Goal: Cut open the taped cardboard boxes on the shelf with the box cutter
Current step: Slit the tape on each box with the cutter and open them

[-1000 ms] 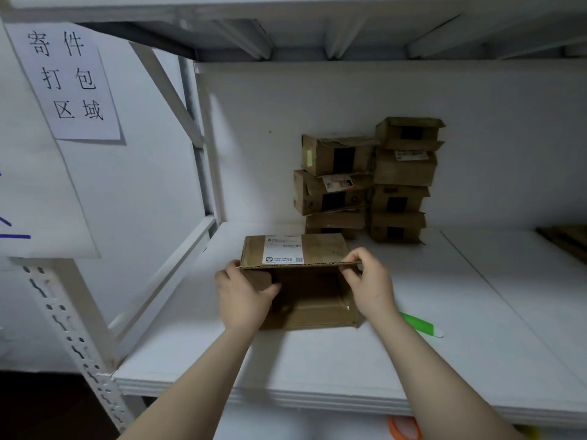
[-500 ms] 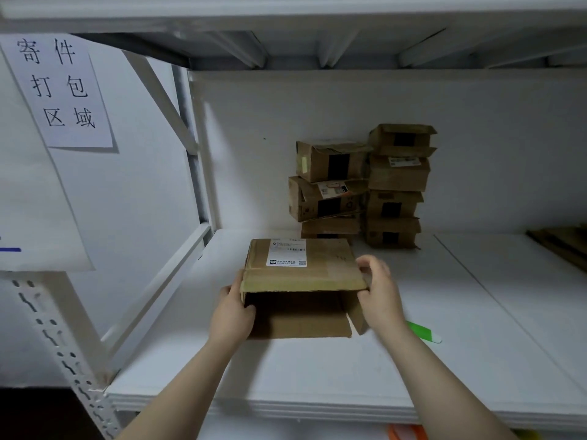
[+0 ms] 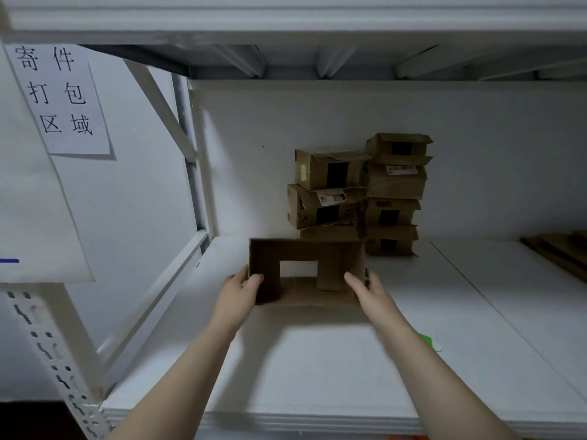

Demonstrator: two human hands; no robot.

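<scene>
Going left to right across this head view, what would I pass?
From the left: paper sign → left hand → open cardboard box → right hand → green box cutter → flattened cardboard.

I'm holding a matt brown cardboard box (image 3: 305, 255), raw and unprinted inside. The stacked boxes (image 3: 394, 185) behind are showing the same dull cardboard, plus black tape strips and paper labels. The shelf board (image 3: 317, 376) is looking smooth matt white, the punched upright (image 3: 54, 354) white-painted metal, the sign (image 3: 60, 96) plain paper.
</scene>
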